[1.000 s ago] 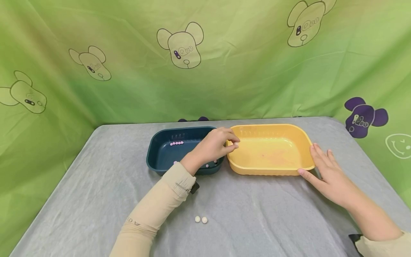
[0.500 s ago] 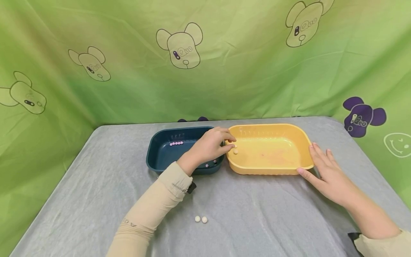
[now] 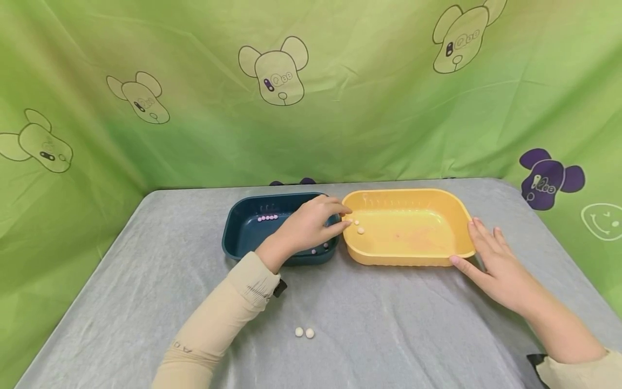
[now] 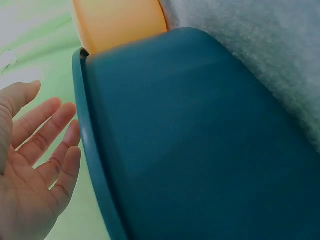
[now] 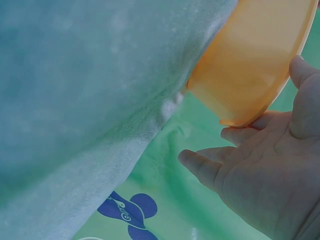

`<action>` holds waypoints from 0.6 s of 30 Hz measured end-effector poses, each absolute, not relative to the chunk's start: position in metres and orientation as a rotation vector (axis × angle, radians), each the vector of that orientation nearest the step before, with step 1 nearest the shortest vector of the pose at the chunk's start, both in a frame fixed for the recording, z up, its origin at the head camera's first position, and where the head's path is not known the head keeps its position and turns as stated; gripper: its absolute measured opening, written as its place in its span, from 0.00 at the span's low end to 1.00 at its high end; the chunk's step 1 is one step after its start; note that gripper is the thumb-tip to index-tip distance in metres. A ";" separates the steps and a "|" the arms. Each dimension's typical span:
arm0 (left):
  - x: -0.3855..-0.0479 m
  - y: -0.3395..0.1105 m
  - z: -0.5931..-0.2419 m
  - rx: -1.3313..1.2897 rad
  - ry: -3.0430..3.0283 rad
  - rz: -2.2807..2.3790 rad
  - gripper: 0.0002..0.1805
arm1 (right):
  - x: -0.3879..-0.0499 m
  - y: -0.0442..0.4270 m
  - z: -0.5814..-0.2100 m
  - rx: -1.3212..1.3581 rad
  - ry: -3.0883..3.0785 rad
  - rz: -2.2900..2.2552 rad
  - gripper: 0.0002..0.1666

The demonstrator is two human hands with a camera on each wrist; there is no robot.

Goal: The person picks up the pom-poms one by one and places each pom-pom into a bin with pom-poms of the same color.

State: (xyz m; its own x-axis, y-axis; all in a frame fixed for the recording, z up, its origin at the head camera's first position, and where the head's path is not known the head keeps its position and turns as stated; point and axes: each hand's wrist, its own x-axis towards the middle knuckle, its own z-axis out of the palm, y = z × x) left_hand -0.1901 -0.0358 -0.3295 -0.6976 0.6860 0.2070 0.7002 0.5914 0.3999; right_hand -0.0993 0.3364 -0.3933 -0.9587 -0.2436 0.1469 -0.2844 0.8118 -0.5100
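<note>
My left hand (image 3: pixel 308 221) reaches across the dark blue basin (image 3: pixel 231 229), thumb and fingers apart by the left end of the yellow basin (image 3: pixel 400 260). In the left wrist view, no object shows in the spread fingers of the left hand (image 4: pixel 37 160). A whitish ball (image 3: pixel 361 230) and a smaller one (image 3: pixel 357 222) lie inside the yellow basin near those fingertips. Against that basin's right end rests my right hand (image 3: pixel 502 273), fingers extended along the outer wall. The right wrist view shows the thumb of the right hand (image 5: pixel 275 165) at the rim.
A row of small pink balls (image 3: pixel 268 218) lies inside the blue basin, with a loose one (image 3: pixel 313 251) near its front right. Two white balls (image 3: pixel 304 333) sit on the grey cloth (image 3: pixel 389 329) in front. A green patterned curtain (image 3: pixel 204 135) hangs behind.
My left fingers have let go of a whitish ball, which now lies in the yellow basin. That hand has drawn back slightly left. The right hand has stayed put.
</note>
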 end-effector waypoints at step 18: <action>-0.171 -0.050 -0.329 -1.240 -2.726 -0.543 0.19 | -0.099 0.337 -0.394 0.439 -2.906 0.835 0.49</action>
State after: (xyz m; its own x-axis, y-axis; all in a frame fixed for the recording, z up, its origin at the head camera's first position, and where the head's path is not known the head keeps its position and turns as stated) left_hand -0.1710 -0.0502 -0.3287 -0.6638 0.7107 0.2329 0.7457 0.6051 0.2789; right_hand -0.0988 0.3372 -0.3944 -0.9551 -0.2490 0.1606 -0.2963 0.8099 -0.5063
